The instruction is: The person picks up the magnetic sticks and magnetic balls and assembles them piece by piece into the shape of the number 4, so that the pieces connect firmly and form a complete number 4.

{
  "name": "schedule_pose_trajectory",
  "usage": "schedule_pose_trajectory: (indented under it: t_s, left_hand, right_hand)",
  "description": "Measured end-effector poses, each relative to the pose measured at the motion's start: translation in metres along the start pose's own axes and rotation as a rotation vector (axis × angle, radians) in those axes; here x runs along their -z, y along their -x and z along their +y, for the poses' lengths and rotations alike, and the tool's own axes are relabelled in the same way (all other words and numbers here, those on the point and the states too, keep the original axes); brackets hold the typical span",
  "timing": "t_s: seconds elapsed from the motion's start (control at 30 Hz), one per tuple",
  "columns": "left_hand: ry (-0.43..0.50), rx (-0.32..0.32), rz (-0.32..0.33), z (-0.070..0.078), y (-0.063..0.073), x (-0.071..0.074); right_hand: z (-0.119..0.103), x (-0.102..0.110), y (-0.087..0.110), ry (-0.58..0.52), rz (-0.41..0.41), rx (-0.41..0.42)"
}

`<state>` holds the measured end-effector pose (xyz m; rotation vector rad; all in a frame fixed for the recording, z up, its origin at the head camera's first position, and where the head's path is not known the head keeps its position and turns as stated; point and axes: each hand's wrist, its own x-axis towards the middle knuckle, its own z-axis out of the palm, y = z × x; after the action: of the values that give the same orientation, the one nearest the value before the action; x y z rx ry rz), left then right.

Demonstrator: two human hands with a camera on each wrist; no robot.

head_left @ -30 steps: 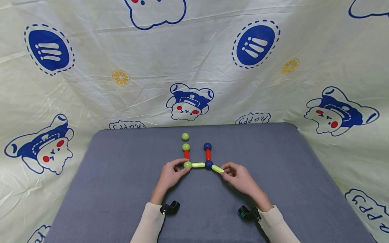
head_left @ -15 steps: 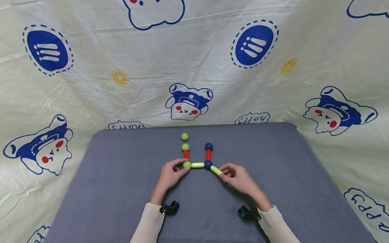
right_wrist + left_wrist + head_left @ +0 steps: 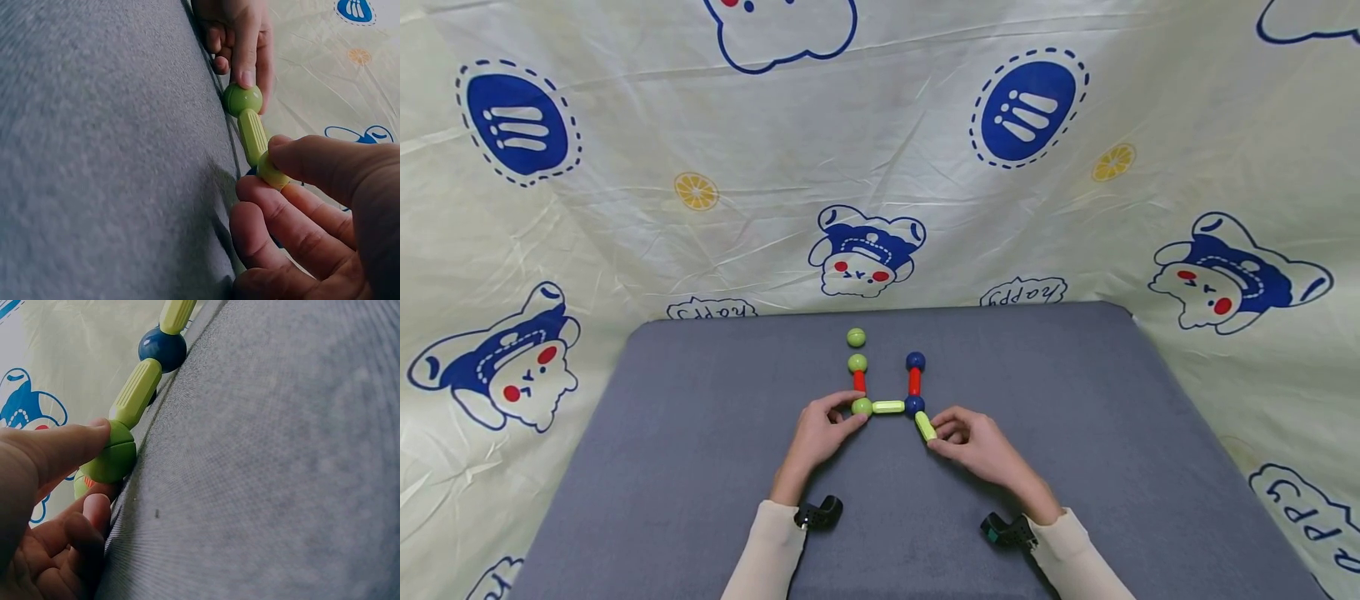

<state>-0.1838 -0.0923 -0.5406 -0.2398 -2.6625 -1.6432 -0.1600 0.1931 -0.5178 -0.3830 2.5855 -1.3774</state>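
My left hand (image 3: 820, 427) pinches a green ball (image 3: 862, 407) between thumb and fingers, at the near left corner of a ball-and-stick chain. From that ball a yellow-green stick (image 3: 888, 407) runs right to a blue ball (image 3: 914, 405). A second yellow-green stick (image 3: 926, 427) slants from the blue ball towards me, its near end pinched by my right hand (image 3: 973, 444). One red stick (image 3: 860, 381) joins the held ball to a far green ball (image 3: 857, 362). Another red stick (image 3: 914, 382) leads to a far blue ball (image 3: 915, 361).
A loose green ball (image 3: 856, 337) lies beyond the left column, near the back of the grey table (image 3: 700, 467). Behind the table hangs a pale printed cloth (image 3: 760, 242). Each wrist wears a black device (image 3: 822, 513).
My right hand has moved left and slightly towards me, swinging the near yellow-green stick about the blue ball to a steeper angle. The left hand keeps its hold on the green ball.
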Motion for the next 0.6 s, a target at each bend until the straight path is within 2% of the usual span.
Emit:
schedule_pose_trajectory:
  t_s: [0.6]
  left_hand:
    - [0.003,0.001,0.002,0.0014,0.0001,0.0003]
  right_hand:
    - [-0.0037,-0.0094,-0.0045,0.033,-0.025,0.040]
